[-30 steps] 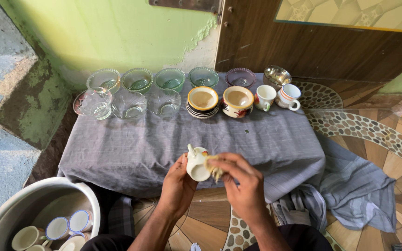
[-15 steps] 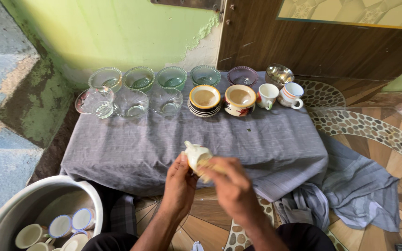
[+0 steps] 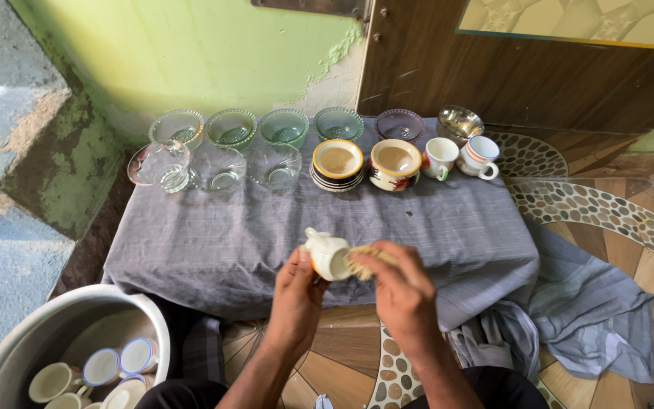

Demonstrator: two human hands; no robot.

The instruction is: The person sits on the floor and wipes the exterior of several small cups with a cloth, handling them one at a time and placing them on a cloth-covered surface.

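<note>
My left hand [image 3: 297, 291] holds a white cup [image 3: 325, 254] on its side, handle pointing up and left, over the front part of a grey cloth [image 3: 213, 235]. My right hand [image 3: 401, 284] grips a pale yellowish scrubbing pad [image 3: 363, 261] pushed into the cup's mouth. Both hands hover just above the cloth's front edge.
Along the cloth's far side stand several glass bowls [image 3: 232, 127], two stacks of patterned bowls [image 3: 395, 163], two mugs [image 3: 477, 157] and a small metal bowl [image 3: 458, 121]. A large metal basin [image 3: 9, 348] with several cups sits at lower left. More grey cloth [image 3: 592, 318] lies crumpled on the tiled floor at right.
The cup has turned in my left hand, and my right hand has shifted around its mouth with the pad. Everything on the cloth stayed in place.
</note>
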